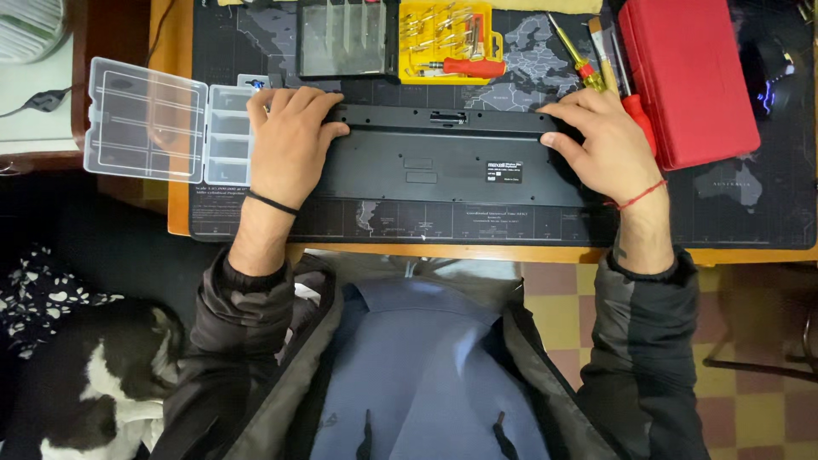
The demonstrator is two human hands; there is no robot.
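A black keyboard lies upside down on a dark desk mat printed with a pale world map. On its smooth plastic back there is a small black rectangular label with white print, right of the middle, and two shallow rectangular recesses are near the centre. The left hand lies on the left end of the keyboard, fingers bent over the far edge and thumb pressed on the back. The right hand holds the right end in the same way, fingers a little spread, thumb on the back surface. A thin black band is around the left wrist and a red thread around the right one.

At the left of the keyboard stands a clear plastic organiser box, its lid open flat over the desk edge; I cannot tell if anything is in its small compartments. Behind the keyboard is a yellow tray with metal bits and a red-handled driver, beside a dark case with a clear lid. At the right lies a closed red case, and just beside it two screwdrivers with yellow and red handles. A black and white cat is lying low at the left
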